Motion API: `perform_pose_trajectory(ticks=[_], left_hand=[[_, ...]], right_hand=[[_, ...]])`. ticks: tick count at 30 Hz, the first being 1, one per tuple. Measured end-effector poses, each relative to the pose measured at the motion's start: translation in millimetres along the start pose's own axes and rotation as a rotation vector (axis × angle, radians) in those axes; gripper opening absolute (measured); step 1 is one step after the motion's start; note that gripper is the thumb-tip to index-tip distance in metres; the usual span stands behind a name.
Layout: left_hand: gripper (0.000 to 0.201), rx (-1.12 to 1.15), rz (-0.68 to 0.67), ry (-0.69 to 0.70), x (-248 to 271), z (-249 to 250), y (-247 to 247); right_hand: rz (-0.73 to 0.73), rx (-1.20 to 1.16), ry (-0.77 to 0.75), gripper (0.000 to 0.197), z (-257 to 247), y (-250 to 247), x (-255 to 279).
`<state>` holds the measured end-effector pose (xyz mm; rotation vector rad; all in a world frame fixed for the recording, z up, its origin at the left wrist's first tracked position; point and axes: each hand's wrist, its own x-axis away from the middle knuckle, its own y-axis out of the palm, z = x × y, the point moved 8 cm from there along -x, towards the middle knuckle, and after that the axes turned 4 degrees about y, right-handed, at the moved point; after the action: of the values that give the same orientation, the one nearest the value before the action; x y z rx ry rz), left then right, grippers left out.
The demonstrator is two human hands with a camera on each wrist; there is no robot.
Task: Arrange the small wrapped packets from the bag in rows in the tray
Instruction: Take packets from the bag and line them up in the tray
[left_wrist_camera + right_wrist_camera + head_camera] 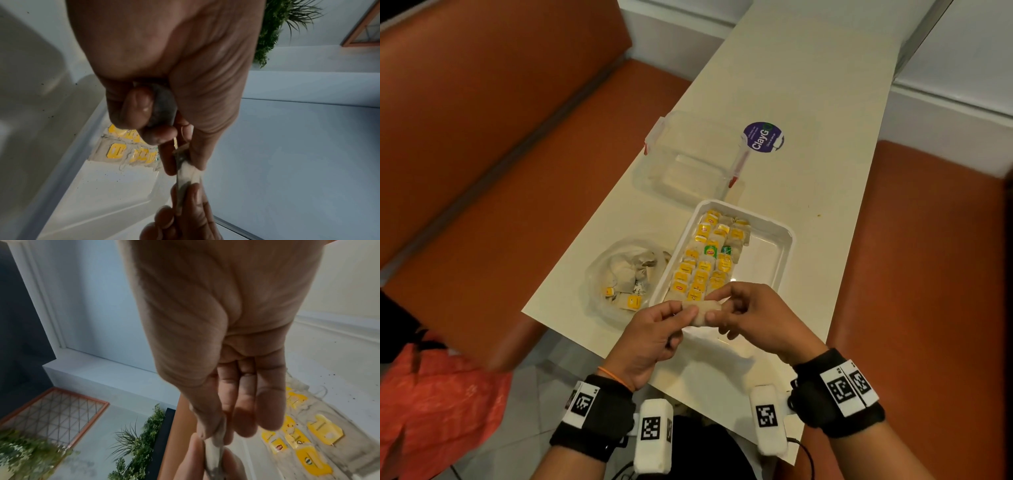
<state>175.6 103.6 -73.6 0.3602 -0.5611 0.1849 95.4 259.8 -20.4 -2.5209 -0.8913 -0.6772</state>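
- Toward 12 o'clock from both hands, on the cream tabletop (808, 102), the white tray (782, 236) carries packed rows of packets (702, 270) along its left half, most with yellow tags up, a couple with green.
- Right half of the tray, at about 3 o'clock of the rows, shows bare white floor; the near end sits under the hands and cannot be read.
- Clear bag (599, 274) lies just beside the tray at its 9 o'clock, touching or nearly so; a loose heap of packets is inside it.
- Judgement: task is roughly midway. Several rows done, about half the tray floor unfilled, bag far from emptied.
- One pale packet (702, 313) is in the air over the tray's near edge, stretched between both hands.
- Left hand (654, 334): fingers curled, thumb and forefinger pinching the packet's left end. Left wrist view shows the lower fingers tucked round a second dark rounded item; what it is, I cannot tell.
- Right hand (753, 318): thumb and forefinger pinching the packet's right end; remaining fingers (267, 402) extended and relaxed, holding nothing.
- Judgement: packet looks to be getting straightened before going down at the near end of a row.
- Clear lidded container (688, 161) stands beyond the tray at 12 o'clock, a round purple sticker (763, 136) at its 2 o'clock.
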Motion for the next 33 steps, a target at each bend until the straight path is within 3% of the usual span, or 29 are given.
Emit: perform_pose_trajectory(ticks=[3, 5, 8, 11, 14, 18, 23, 28, 33], left_hand=[[0.025, 0.095, 0.03, -0.032, -3, -4, 1], [0.03, 0.149, 0.042, -0.049, -4, -8, 2], [0.026, 0.184, 0.02, -0.08, -3, -11, 6], [0.03, 0.192, -0.011, -0.109, -1, -12, 12], [0.032, 0.089, 0.003, -0.108, 0, -10, 11], [0.036, -0.165, 0.109, 0.01, 0, 2, -3], [0.05, -0.322, -0.073, 0.082, 0, 12, 10], [0.03, -0.382, -0.055, 0.1, -5, 12, 5], [0.019, -0.408, 0.018, 0.098, -13, 5, -2]], right_hand=[[-0.05, -0.026, -0.09, 0.05, -10, 0, 6], [-0.065, 0.09, -0.174, 0.057, -17, 1, 11], [-0.007, 0.225, -0.227, 0.047, -21, 0, 10], [0.052, 0.237, -0.268, 0.025, -24, -2, 4], [0.113, 0.303, -0.275, 0.013, -22, -6, -3], [0.144, 0.392, -0.273, 0.013, -14, -6, -9], [0.152, 0.361, -0.187, 0.008, -1, -2, -20], [0.189, 0.256, -0.142, 0.013, 11, -1, -28], [0.099, 0.069, -0.109, 0.019, 27, 6, -38]])
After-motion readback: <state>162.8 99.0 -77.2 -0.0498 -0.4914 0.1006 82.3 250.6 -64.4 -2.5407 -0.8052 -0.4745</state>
